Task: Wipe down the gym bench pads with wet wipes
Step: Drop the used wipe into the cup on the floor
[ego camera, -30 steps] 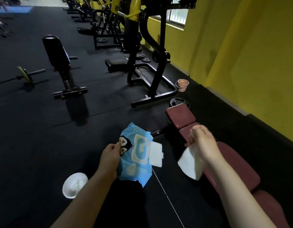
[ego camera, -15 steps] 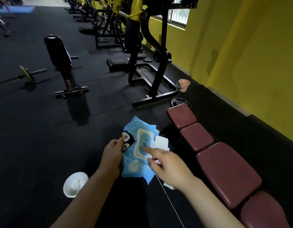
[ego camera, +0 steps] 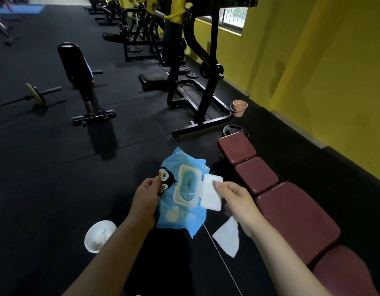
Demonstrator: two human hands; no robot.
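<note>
Item: wet-wipe pack [ego camera: 180, 193], blue, penguin print; I am holding it up over the black floor in my left hand [ego camera: 145, 197], fingers pinching its left edge. Item: flip lid [ego camera: 211, 194], white, standing open to the right of the sealed-looking label; my right hand [ego camera: 238, 199] is touching it, thumb and fingers curled close at its outer edge. Item: one wet wipe [ego camera: 227, 238], white, hanging below my right hand, apparently tucked under the lower fingers; I cannot tell how firmly. Item: bench [ego camera: 295, 218], four maroon pads in a row, lying just to my right along the yellow wall [ego camera: 334, 71], untouched by wipe or hand. Item: white bowl [ego camera: 99, 235] on the floor by my left forearm; pink cup [ego camera: 239, 106] beyond the far pad, beside a black machine frame [ego camera: 197, 92]. Risks, as I am judging them: I am working the lid with the same hand that is carrying the wipe, so the wipe could be slipping free and dropping to the floor, picking up grit before reaching the pads; the limp pack, pinched at one edge only, could be folding or twisting under my push so the lid fails to snap down and the remaining wipes dry out.
</note>
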